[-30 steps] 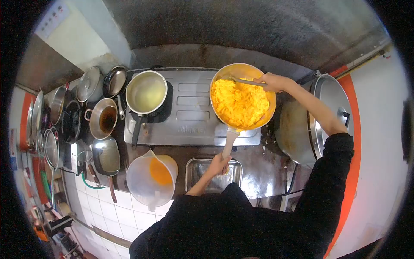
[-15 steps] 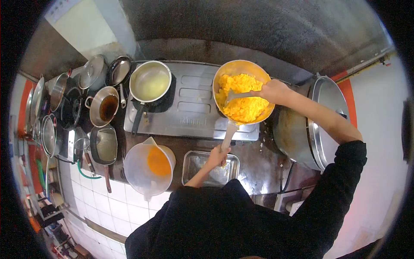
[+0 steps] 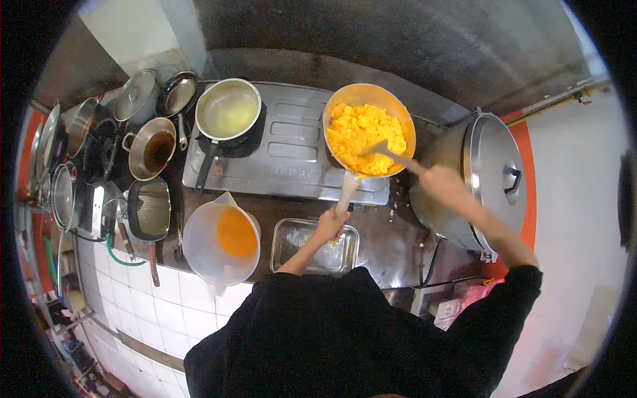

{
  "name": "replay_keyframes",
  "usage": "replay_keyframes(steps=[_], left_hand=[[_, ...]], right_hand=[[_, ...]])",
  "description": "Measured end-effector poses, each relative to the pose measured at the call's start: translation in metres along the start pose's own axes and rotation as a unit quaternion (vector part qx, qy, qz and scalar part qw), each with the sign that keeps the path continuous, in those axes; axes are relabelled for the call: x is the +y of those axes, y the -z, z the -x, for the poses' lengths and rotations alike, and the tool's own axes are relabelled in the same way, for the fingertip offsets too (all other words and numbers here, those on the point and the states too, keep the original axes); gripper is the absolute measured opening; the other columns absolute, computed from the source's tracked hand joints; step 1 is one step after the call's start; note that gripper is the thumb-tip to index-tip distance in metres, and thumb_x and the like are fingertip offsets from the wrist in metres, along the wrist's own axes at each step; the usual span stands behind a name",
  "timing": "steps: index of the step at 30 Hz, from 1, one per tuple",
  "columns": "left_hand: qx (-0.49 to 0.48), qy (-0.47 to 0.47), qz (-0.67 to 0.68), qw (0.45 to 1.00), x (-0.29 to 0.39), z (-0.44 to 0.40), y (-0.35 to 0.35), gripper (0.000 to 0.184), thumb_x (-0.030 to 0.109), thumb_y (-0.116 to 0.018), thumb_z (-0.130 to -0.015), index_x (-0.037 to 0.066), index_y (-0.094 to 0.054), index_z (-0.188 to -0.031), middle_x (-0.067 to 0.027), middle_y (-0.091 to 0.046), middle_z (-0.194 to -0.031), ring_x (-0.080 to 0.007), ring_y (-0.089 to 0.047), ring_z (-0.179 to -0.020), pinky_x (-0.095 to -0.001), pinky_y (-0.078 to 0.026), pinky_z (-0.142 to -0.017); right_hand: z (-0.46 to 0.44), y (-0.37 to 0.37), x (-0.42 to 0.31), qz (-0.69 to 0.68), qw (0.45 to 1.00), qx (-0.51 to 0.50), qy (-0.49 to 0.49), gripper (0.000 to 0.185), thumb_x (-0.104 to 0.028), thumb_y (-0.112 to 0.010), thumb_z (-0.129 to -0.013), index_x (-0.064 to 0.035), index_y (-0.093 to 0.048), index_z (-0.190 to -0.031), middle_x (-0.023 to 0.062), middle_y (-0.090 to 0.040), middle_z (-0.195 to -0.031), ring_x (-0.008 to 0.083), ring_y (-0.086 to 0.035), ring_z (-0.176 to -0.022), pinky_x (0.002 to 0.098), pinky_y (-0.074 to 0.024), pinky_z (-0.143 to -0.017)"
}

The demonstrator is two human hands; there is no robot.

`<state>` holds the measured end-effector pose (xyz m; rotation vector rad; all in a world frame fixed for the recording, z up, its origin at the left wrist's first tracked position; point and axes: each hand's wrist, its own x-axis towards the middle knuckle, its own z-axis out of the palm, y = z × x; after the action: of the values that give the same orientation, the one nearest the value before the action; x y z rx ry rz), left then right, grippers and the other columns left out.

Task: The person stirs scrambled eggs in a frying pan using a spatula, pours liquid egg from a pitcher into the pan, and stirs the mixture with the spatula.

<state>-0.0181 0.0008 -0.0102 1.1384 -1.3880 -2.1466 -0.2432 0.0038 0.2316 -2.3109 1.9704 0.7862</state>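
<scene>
Yellow scrambled eggs point(image 3: 352, 126) fill much of a round frying pan point(image 3: 361, 93) at the right end of the stove. My left hand point(image 3: 330, 225) is closed around the pan's pale handle point(image 3: 346, 194), close to its near end. In my right hand point(image 3: 443, 188), slightly blurred, is a spatula point(image 3: 397, 158). Its flat head rests in or just over the near right part of the eggs, and my fingers hide the end of its handle.
On the stove's point(image 3: 285, 174) left burner sits a pot point(image 3: 229, 109) with pale yellowish liquid. A plastic pitcher point(image 3: 199, 245) with orange liquid and a metal tray point(image 3: 275, 249) stand in front. Several pans line the left; a large lidded stockpot point(image 3: 458, 149) stands right.
My right hand has drawn back to the right and toward me, bringing the spatula head from the pan's left side to the near middle. My left hand keeps its hold. The view has shifted slightly.
</scene>
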Motion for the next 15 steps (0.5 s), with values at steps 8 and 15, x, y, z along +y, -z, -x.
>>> replay_keyframes(steps=[8,15], left_hand=[[-0.005,0.014,-0.010,1.000,0.003,0.001,-0.001,0.025,0.025,-0.052,-0.079,0.002,-0.045,-0.075,-0.0036,-0.047,-0.045,-0.0112,-0.046,-0.034,-0.0269,-0.036,-0.032],[-0.001,0.004,0.007,1.000,0.003,0.002,-0.005,0.024,0.025,-0.052,-0.079,0.002,-0.045,-0.075,-0.0029,-0.046,-0.045,-0.0112,-0.046,-0.035,-0.0262,-0.036,-0.032]], right_hand=[[-0.034,-0.079,-0.047,-0.131,0.975,0.064,-0.166,0.035,-0.010,-0.041,-0.076,-0.0057,-0.043,-0.111,0.0177,-0.056,-0.063,0.0314,-0.058,-0.058,0.0421,-0.0476,-0.051],[-0.060,-0.081,0.011,-0.513,0.815,-0.017,-0.271,0.030,-0.015,-0.050,-0.075,-0.0033,-0.051,-0.103,0.0159,-0.055,-0.058,0.0240,-0.056,-0.052,0.0350,-0.0442,-0.044]])
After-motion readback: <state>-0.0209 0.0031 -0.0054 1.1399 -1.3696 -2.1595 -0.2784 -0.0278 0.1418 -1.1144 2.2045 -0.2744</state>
